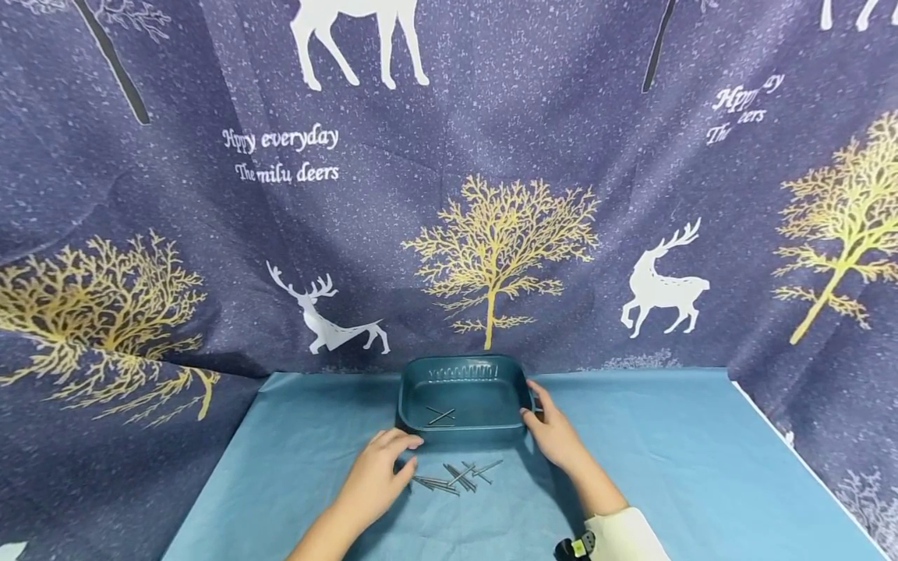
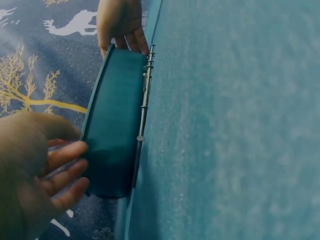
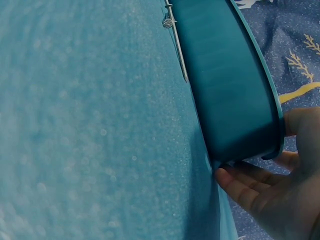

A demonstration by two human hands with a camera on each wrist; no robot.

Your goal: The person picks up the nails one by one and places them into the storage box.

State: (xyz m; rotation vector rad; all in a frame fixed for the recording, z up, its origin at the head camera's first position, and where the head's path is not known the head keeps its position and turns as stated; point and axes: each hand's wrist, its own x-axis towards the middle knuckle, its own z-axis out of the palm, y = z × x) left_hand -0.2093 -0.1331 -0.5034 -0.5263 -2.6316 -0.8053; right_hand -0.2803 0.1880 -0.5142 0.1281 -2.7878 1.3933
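A dark teal plastic tub [image 1: 463, 436] stands on the blue cloth, with a few metal nails [image 1: 440, 417] on its floor at the near left. Several more nails [image 1: 459, 477] lie in a loose pile just in front of it. My right hand [image 1: 554, 436] grips the tub's right end, thumb at the rim and fingers along the outside; the right wrist view shows this hand [image 3: 280, 185] at the tub's corner. By the near left corner is my left hand [image 1: 379, 471], fingers loosely extended and holding nothing. In the left wrist view its fingertips [image 2: 80, 150] reach the tub's edge.
A blue cloth [image 1: 666, 467] covers the table. Behind it hangs a dark blue curtain [image 1: 449, 117] printed with trees and deer, close to the tub's far side. A white sleeve [image 1: 627, 538] and a black strap [image 1: 574, 547] are at my right wrist.
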